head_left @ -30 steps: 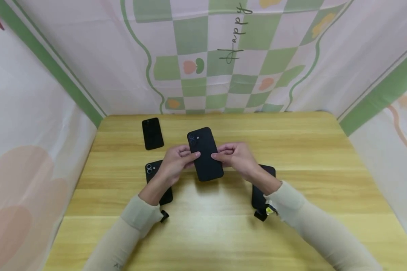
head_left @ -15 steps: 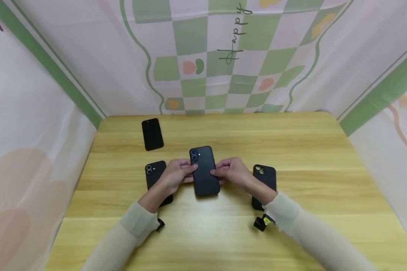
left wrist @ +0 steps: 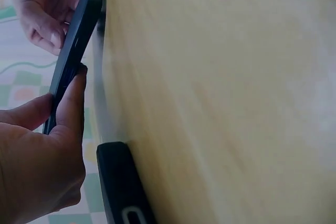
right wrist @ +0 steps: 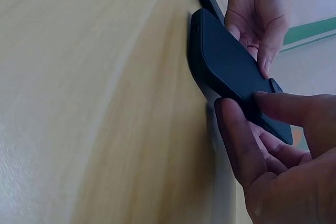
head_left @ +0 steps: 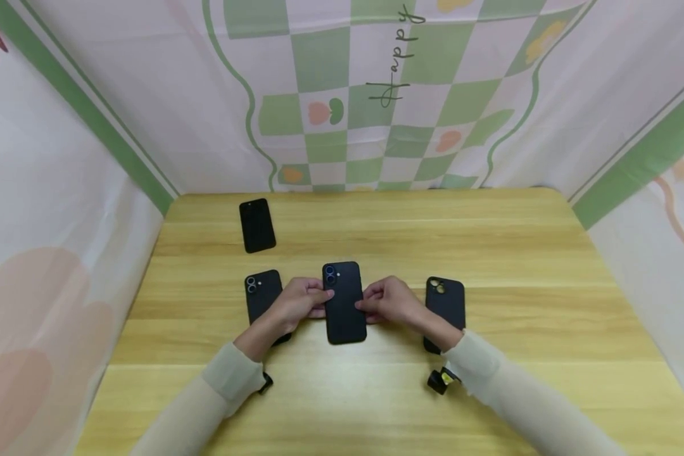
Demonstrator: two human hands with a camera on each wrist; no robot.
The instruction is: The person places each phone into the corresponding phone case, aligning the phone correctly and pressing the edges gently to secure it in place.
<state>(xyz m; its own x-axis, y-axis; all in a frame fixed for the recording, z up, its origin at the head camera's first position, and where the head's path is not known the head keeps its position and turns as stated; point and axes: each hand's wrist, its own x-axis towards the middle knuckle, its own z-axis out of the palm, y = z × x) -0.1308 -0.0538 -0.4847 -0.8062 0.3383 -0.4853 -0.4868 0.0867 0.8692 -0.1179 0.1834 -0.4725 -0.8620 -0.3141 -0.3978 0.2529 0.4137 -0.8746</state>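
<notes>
1. Far to the left of the matte-black, round-cornered phone with two stacked lenses [head_left: 344,323], a dark, glossy, rectangular slab [head_left: 257,227] lies flat on the yellow wood-grain bench [head_left: 342,405]; it sits farther back than the matte-black phone, well apart from it.
2. Left of the matte-black phone and nearer to it, a black oblong phone with two silver-ringed lenses [head_left: 262,294] lies on the bench, back up; the left arm hides part of it.
3. At the matte-black phone's left long edge is the bare left hand [head_left: 297,303], out of a pale cream sleeve [head_left: 222,380]; its grip pinches that edge, thumb on the back, fingers beneath.
4. The matte-black phone itself is between both hands, back up, lenses at the far end; I cannot tell whether it touches the bench.
5. At its right long edge is the bare right hand [head_left: 393,301]; this grip too is clamped on the phone, thumb above and fingers below.
6. Right of the matte-black phone, a black, round-cornered case with camera openings [head_left: 446,305] lies on the bench, partly under the right arm.
</notes>
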